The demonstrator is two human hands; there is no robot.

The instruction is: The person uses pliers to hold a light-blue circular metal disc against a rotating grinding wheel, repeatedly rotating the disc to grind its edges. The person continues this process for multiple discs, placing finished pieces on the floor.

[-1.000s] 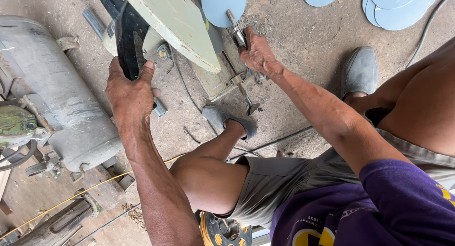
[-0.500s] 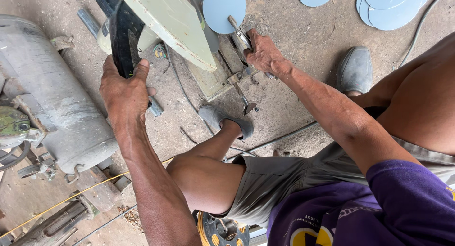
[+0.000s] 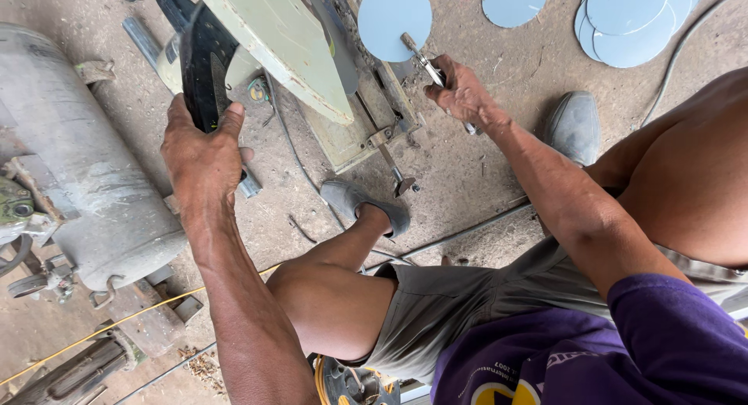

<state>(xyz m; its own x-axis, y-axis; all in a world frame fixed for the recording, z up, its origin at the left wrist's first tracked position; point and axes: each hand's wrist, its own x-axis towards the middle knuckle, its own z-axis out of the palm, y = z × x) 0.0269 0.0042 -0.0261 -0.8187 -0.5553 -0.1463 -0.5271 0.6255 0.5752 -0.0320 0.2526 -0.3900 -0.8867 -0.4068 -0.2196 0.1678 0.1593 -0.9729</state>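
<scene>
A pale green chop saw (image 3: 280,38) stands on the dirt floor, its blade guard tilted over the base. My left hand (image 3: 201,152) grips the saw's black handle (image 3: 204,58) from below. My right hand (image 3: 466,93) is closed around a metal bar (image 3: 425,62) held across the saw's base, close to the vise (image 3: 382,136). A blue-grey metal disc (image 3: 393,19) lies just beyond that hand. My legs are bent, and my grey shoes (image 3: 365,202) rest on the floor beside the saw.
A grey steel tank (image 3: 70,155) lies at the left with fittings below it. Several blue-grey discs (image 3: 631,19) are stacked at the top right. A yellow cord (image 3: 117,323) and a grey cable (image 3: 460,233) cross the floor.
The view has shifted slightly; both hands keep their grips. The saw head and my left hand sit a little higher in the frame than before.
</scene>
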